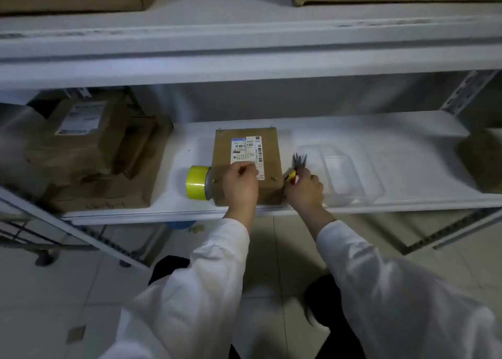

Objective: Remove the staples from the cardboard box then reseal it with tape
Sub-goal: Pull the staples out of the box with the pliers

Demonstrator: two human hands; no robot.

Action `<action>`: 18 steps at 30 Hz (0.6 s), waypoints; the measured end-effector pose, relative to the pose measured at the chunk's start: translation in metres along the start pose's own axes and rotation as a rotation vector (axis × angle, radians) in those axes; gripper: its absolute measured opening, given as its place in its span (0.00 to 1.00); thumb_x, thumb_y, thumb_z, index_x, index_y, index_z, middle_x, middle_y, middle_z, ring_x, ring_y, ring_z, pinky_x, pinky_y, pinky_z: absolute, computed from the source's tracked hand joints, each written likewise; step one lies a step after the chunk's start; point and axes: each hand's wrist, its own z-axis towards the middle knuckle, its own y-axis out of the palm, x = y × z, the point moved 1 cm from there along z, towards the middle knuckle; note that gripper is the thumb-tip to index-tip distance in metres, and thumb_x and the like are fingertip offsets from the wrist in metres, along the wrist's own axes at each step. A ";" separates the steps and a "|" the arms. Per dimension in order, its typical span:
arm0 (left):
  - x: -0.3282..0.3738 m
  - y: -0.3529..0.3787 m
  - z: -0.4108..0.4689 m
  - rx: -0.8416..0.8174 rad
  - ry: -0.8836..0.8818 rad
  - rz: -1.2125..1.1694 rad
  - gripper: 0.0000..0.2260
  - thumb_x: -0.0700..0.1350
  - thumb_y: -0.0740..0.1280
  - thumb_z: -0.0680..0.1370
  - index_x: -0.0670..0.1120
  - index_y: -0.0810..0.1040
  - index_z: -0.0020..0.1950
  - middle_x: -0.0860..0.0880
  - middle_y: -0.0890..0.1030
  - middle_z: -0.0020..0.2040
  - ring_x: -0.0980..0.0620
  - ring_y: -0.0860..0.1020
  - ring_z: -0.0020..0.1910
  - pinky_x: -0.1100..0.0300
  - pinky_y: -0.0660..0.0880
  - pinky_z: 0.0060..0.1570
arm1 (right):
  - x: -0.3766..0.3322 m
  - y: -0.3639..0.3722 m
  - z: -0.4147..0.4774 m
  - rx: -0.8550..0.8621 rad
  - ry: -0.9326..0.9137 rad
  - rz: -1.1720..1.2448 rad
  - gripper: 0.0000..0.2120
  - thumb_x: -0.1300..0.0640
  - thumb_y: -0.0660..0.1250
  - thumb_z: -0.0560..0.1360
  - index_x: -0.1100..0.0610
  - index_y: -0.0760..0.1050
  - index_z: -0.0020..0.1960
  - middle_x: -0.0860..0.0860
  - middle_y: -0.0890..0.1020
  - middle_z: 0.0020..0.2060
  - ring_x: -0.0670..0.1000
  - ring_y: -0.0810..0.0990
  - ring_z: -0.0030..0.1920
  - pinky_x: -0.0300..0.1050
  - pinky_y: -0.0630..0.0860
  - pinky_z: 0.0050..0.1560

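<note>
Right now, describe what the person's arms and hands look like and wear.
Both arms wear long, loose white sleeves, the left sleeve and right sleeve alike, plain and unmarked, ending at the wrists. The left hand and right hand are bare: no gloves, no ring or watch shows.

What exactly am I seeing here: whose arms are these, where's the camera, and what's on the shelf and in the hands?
There is no machine here. These are a person's two bare hands in white sleeves, filmed by one wide-angle camera worn on the head, looking forward and down. On the white metal shelf lies a brown cardboard box with white barcode labels. A roll of yellow tape stands on edge at the box's left side, and a clear plastic tray sits to its right. The left hand rests on the box top, over the label; what its fingers are doing is unclear. The right hand, beside the box's right edge, grips pliers with yellow handles, grey tips pointing away from the person.
</note>
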 end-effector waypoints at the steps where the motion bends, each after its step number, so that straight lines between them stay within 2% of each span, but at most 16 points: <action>1: 0.000 0.001 0.002 0.000 0.005 -0.013 0.06 0.37 0.63 0.77 0.40 0.79 0.50 0.39 0.81 0.57 0.41 0.79 0.56 0.59 0.76 0.49 | 0.001 0.000 0.001 0.005 0.012 -0.065 0.19 0.52 0.55 0.80 0.60 0.65 0.68 0.63 0.71 0.64 0.64 0.68 0.64 0.54 0.64 0.65; 5: -0.006 0.004 0.004 0.016 -0.026 -0.039 0.09 0.38 0.64 0.77 0.38 0.79 0.55 0.40 0.80 0.58 0.42 0.79 0.57 0.59 0.76 0.51 | 0.007 0.006 0.010 0.005 0.062 -0.192 0.24 0.48 0.56 0.79 0.62 0.62 0.68 0.62 0.67 0.67 0.62 0.64 0.67 0.52 0.59 0.68; 11: -0.005 0.007 0.009 0.067 -0.027 -0.052 0.08 0.38 0.63 0.77 0.40 0.79 0.53 0.41 0.81 0.57 0.43 0.79 0.56 0.57 0.77 0.53 | 0.003 0.016 0.027 0.032 0.174 -0.163 0.25 0.43 0.56 0.78 0.62 0.63 0.64 0.61 0.69 0.65 0.62 0.67 0.65 0.54 0.63 0.65; 16: -0.003 0.007 0.008 0.067 -0.045 -0.054 0.07 0.38 0.62 0.78 0.41 0.78 0.53 0.40 0.81 0.58 0.42 0.79 0.56 0.65 0.75 0.42 | 0.004 0.016 0.034 0.005 0.240 -0.164 0.27 0.44 0.61 0.75 0.61 0.63 0.65 0.60 0.68 0.65 0.60 0.66 0.66 0.54 0.64 0.64; 18: -0.002 0.007 0.008 0.066 -0.049 -0.060 0.06 0.38 0.62 0.78 0.41 0.78 0.52 0.40 0.80 0.58 0.41 0.79 0.57 0.65 0.74 0.42 | 0.004 0.014 0.035 -0.003 0.239 -0.149 0.27 0.47 0.65 0.73 0.61 0.64 0.65 0.60 0.68 0.64 0.60 0.67 0.65 0.54 0.64 0.64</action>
